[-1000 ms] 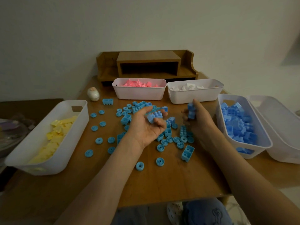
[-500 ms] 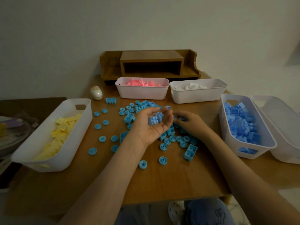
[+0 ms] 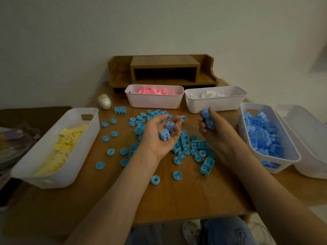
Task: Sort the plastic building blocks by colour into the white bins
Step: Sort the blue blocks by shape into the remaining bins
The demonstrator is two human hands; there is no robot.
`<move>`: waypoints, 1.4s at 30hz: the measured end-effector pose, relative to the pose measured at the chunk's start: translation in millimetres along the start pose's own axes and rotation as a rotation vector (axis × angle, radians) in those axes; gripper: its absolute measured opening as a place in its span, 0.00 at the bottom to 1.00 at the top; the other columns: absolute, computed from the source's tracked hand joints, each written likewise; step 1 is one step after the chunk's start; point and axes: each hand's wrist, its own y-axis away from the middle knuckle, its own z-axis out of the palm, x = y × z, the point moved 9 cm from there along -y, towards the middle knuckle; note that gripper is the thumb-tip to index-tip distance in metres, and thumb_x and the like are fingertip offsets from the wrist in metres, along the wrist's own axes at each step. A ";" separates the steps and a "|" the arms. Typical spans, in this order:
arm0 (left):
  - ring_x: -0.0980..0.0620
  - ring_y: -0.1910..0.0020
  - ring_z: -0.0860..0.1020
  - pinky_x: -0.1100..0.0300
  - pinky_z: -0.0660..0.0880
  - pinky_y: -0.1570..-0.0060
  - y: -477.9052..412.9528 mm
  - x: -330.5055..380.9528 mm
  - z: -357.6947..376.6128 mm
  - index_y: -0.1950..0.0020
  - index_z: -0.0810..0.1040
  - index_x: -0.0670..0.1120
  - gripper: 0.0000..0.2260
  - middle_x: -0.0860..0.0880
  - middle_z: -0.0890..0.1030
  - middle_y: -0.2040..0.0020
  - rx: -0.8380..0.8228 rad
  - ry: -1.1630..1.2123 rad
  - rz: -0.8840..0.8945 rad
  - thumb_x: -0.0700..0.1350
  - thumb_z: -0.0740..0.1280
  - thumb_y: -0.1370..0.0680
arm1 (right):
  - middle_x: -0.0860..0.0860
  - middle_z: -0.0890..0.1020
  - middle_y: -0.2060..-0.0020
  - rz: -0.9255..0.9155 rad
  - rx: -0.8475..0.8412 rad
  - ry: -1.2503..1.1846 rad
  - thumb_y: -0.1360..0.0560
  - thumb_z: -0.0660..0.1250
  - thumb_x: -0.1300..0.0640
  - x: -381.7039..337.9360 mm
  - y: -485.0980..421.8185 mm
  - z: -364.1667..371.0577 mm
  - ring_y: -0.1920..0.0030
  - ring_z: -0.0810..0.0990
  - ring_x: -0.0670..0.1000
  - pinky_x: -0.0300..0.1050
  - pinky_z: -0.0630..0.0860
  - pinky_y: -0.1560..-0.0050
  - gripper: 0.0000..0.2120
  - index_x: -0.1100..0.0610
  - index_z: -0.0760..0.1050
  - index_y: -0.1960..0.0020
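Note:
Several loose blue blocks and round blue pieces (image 3: 185, 151) lie scattered on the wooden table (image 3: 185, 197). My left hand (image 3: 159, 137) is palm up above them, its fingers curled round a few blue blocks (image 3: 167, 131). To its right, my right hand (image 3: 211, 129) is lifted off the table and grips a clump of blue blocks (image 3: 208, 119). A white bin of blue blocks (image 3: 246, 112) stands at the right. The bin of yellow blocks (image 3: 85, 131) is at the left. Bins of pink blocks (image 3: 154, 103) and white blocks (image 3: 215, 105) stand at the back.
An empty clear bin (image 3: 307, 140) sits at the far right beside the blue one. A wooden desk organiser (image 3: 162, 69) stands against the wall behind the bins. A small egg-shaped toy (image 3: 104, 101) rests left of the pink bin. My knees show below the table's front edge.
My right hand, which was down on the pile half a second ago, has risen with a clump of blue blocks. My left hand stays palm up with its blocks.

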 end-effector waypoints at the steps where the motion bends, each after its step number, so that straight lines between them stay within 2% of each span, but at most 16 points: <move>1: 0.45 0.60 0.80 0.58 0.81 0.68 0.3 -0.2 1.6 0.47 0.74 0.33 0.12 0.35 0.77 0.49 -0.020 0.031 -0.004 0.42 0.62 0.22 | 0.54 0.77 0.62 0.069 -0.007 -0.162 0.21 0.58 0.49 4.4 1.1 1.2 0.68 0.74 0.46 0.35 0.72 0.71 0.15 0.60 0.74 0.51; 3: 0.39 0.48 0.78 0.46 0.80 0.56 0.8 -2.2 4.8 0.42 0.72 0.31 0.17 0.33 0.74 0.40 -0.060 0.081 -0.024 0.45 0.62 0.22 | 0.59 0.80 0.57 0.146 -0.014 -0.361 0.20 0.57 0.50 8.4 3.9 4.0 0.65 0.78 0.49 0.38 0.76 0.72 0.16 0.63 0.74 0.50; 7: 0.35 0.38 0.73 0.40 0.72 0.43 -2.8 -3.2 5.2 0.36 0.68 0.30 0.25 0.31 0.73 0.37 -0.114 0.087 -0.044 0.51 0.60 0.22 | 0.64 0.80 0.51 0.178 -0.009 -0.507 0.21 0.57 0.51 7.9 7.1 4.7 0.61 0.81 0.54 0.40 0.80 0.67 0.19 0.67 0.75 0.47; 10: 0.34 0.35 0.71 0.39 0.68 0.39 -5.7 -2.9 4.0 0.36 0.68 0.30 0.27 0.30 0.72 0.36 -0.123 0.104 -0.040 0.52 0.60 0.22 | 0.64 0.79 0.49 0.192 -0.056 -0.511 0.21 0.57 0.50 8.4 6.4 7.3 0.62 0.83 0.55 0.40 0.79 0.65 0.21 0.67 0.75 0.45; 14: 0.34 0.36 0.72 0.41 0.72 0.42 -4.0 -1.4 3.7 0.36 0.68 0.30 0.28 0.30 0.72 0.36 -0.105 0.097 -0.027 0.54 0.60 0.22 | 0.62 0.81 0.52 0.204 -0.050 -0.490 0.22 0.58 0.52 11.2 5.1 3.5 0.67 0.81 0.51 0.36 0.77 0.70 0.17 0.66 0.74 0.43; 16: 0.41 0.47 0.79 0.49 0.80 0.52 -1.8 0.5 1.8 0.41 0.71 0.31 0.24 0.32 0.76 0.41 -0.049 0.059 -0.011 0.52 0.61 0.21 | 0.56 0.80 0.56 0.181 -0.031 -0.221 0.22 0.59 0.53 11.7 6.3 1.9 0.73 0.74 0.44 0.31 0.69 0.77 0.13 0.61 0.72 0.44; 17: 0.47 0.57 0.80 0.58 0.80 0.63 -1.4 0.3 -0.6 0.46 0.73 0.33 0.19 0.33 0.79 0.48 -0.004 0.018 -0.010 0.50 0.61 0.21 | 0.53 0.78 0.57 0.145 -0.019 -0.016 0.21 0.58 0.52 9.9 7.7 2.5 0.75 0.71 0.43 0.31 0.65 0.80 0.12 0.59 0.72 0.44; 19: 0.57 0.75 0.71 0.70 0.68 0.80 -2.4 -0.9 -9.6 0.56 0.73 0.38 0.12 0.41 0.79 0.65 0.111 -0.137 -0.010 0.46 0.61 0.20 | 0.52 0.76 0.56 0.036 -0.002 0.337 0.21 0.58 0.50 1.0 16.1 9.5 0.76 0.67 0.44 0.33 0.62 0.81 0.12 0.57 0.72 0.44; 21: 0.59 0.82 0.64 0.70 0.58 0.85 -4.8 -1.2 -7.5 0.62 0.69 0.43 0.12 0.47 0.75 0.72 0.144 -0.310 0.003 0.45 0.59 0.19 | 0.52 0.76 0.57 -0.080 -0.019 0.524 0.21 0.58 0.49 -17.1 29.0 23.6 0.75 0.67 0.45 0.35 0.61 0.80 0.13 0.57 0.72 0.44; 24: 0.58 0.83 0.61 0.69 0.54 0.85 -9.2 -5.8 12.7 0.64 0.69 0.44 0.13 0.48 0.72 0.70 0.117 -0.504 0.037 0.44 0.56 0.19 | 0.52 0.77 0.58 -0.310 0.027 0.842 0.20 0.58 0.49 -67.6 46.2 34.2 0.72 0.70 0.46 0.37 0.65 0.77 0.13 0.57 0.73 0.43; 26: 0.58 0.82 0.62 0.68 0.55 0.83 -9.2 -13.2 35.8 0.63 0.68 0.44 0.12 0.48 0.71 0.68 0.104 -0.669 0.090 0.43 0.56 0.19 | 0.54 0.79 0.55 -0.530 0.134 1.155 0.20 0.57 0.50 -109.7 54.7 29.2 0.64 0.74 0.49 0.43 0.71 0.67 0.13 0.56 0.73 0.41; 28: 0.57 0.75 0.66 0.67 0.60 0.79 -13.6 -29.5 65.8 0.60 0.68 0.45 0.09 0.48 0.71 0.64 0.082 -0.855 0.159 0.41 0.56 0.20 | 0.56 0.78 0.51 -0.633 0.289 1.419 0.20 0.57 0.53 -140.8 56.5 4.8 0.53 0.76 0.55 0.45 0.69 0.55 0.14 0.59 0.72 0.39; 31: 0.54 0.64 0.70 0.62 0.67 0.67 -16.1 -65.4 115.6 0.50 0.68 0.46 0.01 0.46 0.74 0.55 -0.033 -1.253 0.296 0.42 0.58 0.21 | 0.62 0.75 0.42 -0.450 0.404 1.673 0.20 0.58 0.56 -150.2 40.1 -48.4 0.43 0.74 0.61 0.48 0.68 0.48 0.15 0.62 0.70 0.37; 35: 0.49 0.53 0.71 0.59 0.70 0.59 -12.0 -125.4 165.1 0.43 0.65 0.44 0.10 0.44 0.68 0.45 -0.278 -1.664 0.455 0.37 0.60 0.23 | 0.58 0.70 0.34 -0.167 0.357 2.074 0.21 0.59 0.53 -142.4 33.8 -84.5 0.34 0.67 0.62 0.55 0.64 0.35 0.19 0.56 0.67 0.32; 39: 0.42 0.40 0.67 0.51 0.69 0.44 -16.9 -162.3 171.3 0.32 0.57 0.43 0.20 0.42 0.63 0.36 -0.467 -2.041 0.493 0.41 0.61 0.22 | 0.57 0.72 0.35 -0.203 0.331 2.113 0.22 0.60 0.60 -149.8 38.1 -93.6 0.34 0.69 0.59 0.52 0.64 0.33 0.18 0.57 0.67 0.32; 42: 0.40 0.32 0.63 0.45 0.60 0.33 -23.4 -167.1 159.3 0.24 0.46 0.45 0.30 0.41 0.62 0.29 -0.508 -2.195 0.396 0.45 0.60 0.21 | 0.60 0.75 0.38 -0.370 0.348 1.833 0.24 0.59 0.67 -153.6 44.3 -93.8 0.39 0.74 0.60 0.50 0.69 0.39 0.19 0.58 0.71 0.34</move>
